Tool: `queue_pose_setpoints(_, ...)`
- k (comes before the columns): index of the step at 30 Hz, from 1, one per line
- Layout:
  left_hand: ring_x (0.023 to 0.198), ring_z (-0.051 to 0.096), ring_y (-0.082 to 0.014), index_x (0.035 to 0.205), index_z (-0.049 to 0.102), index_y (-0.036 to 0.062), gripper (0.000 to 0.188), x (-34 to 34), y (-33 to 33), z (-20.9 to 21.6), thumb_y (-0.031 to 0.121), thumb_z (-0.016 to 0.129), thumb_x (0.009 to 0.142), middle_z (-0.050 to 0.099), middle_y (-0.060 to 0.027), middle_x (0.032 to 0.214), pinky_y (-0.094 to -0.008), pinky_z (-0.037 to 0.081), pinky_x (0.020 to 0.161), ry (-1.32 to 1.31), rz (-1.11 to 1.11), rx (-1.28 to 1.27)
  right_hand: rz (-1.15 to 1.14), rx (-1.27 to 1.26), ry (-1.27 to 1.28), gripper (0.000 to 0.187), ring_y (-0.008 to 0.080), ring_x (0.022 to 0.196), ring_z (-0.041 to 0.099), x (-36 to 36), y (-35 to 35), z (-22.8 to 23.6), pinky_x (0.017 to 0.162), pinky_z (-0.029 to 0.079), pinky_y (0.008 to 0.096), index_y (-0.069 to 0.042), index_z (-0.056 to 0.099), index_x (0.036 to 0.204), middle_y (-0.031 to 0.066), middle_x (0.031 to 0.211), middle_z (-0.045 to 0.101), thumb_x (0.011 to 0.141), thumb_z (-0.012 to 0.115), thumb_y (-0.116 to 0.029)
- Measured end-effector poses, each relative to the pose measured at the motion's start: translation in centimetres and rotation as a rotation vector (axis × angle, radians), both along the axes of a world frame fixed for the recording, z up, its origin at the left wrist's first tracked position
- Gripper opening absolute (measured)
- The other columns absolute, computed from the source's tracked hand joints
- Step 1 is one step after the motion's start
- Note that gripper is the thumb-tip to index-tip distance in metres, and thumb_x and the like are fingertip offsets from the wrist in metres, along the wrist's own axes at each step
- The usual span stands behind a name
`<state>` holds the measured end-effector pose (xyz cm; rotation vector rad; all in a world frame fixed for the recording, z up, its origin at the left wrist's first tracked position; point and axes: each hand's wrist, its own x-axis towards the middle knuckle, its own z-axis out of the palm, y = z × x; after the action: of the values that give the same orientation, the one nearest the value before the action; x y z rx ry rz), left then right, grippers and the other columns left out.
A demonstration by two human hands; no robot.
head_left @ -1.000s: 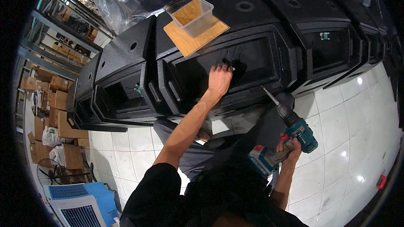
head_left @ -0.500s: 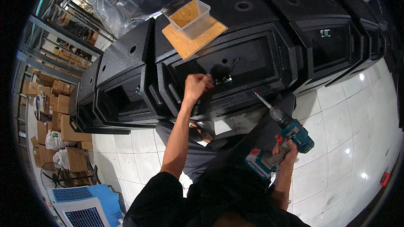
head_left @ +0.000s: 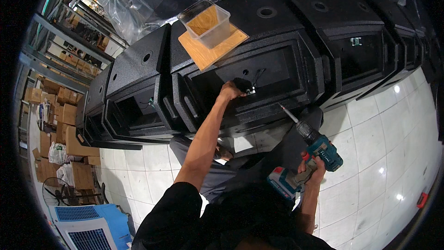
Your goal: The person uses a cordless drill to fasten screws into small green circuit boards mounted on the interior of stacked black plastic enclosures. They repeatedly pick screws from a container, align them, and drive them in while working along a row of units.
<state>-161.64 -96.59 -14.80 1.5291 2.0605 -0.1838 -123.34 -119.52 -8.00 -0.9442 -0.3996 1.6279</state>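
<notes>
Black cabinet (head_left: 289, 23) has a small circuit board (head_left: 251, 91) low in its open recess, beside dark wires (head_left: 260, 75). My left hand (head_left: 229, 92) is at the board's left end, fingers bent and close together; can't tell if they pinch it or only touch. Right hand (head_left: 316, 172) is wrapped firmly around the cordless drill (head_left: 325, 152), bit towards the recess's lower rim.

Risks, my read: a sideways nudge could skew the board or strain the wires; a wrist dip could scratch the rim; a forearm knock could tip the clear tub (head_left: 218, 35) off its wooden panel (head_left: 196, 52).

Versus half a second ago: left hand has moved right, onto the board's end; drill roughly unchanged.
</notes>
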Motion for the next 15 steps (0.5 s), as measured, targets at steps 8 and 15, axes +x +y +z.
queue_pose_setpoints(8, 0.096, 0.063, -0.0311, 0.11, 0.063, 0.0026, 0.049, 2.5, -3.1, 5.5, 0.023, 0.082, 0.07, 0.066, -0.0176, 0.103, -0.0398, 0.049, 0.081, -0.269, -0.109, 0.267, 0.013, 0.022, -0.047, 0.05, 0.0216, 0.044, 0.051, 0.6, 0.1, -0.7, 0.045, 0.045, 0.0333, 0.01, 0.058, 0.1, 0.0115, 0.055, 0.054, 0.085, 0.052, -0.037)
queue_pose_setpoints(15, 0.095, 0.062, -0.034, 0.103, 0.062, -0.0019, 0.034, 4.5, -2.7, 8.7, 0.008, 0.075, 0.073, 0.062, -0.0181, 0.102, -0.0396, 0.05, 0.083, -0.261, -0.203, 0.413, -0.015, -0.006, 0.002, 0.053, 0.0214, 0.045, 0.051, 0.6, 0.4, 0.0, 0.046, 0.044, 0.0336, 0.011, 0.057, 0.102, 0.0117, 0.058, 0.055, 0.085, 0.053, -0.04)
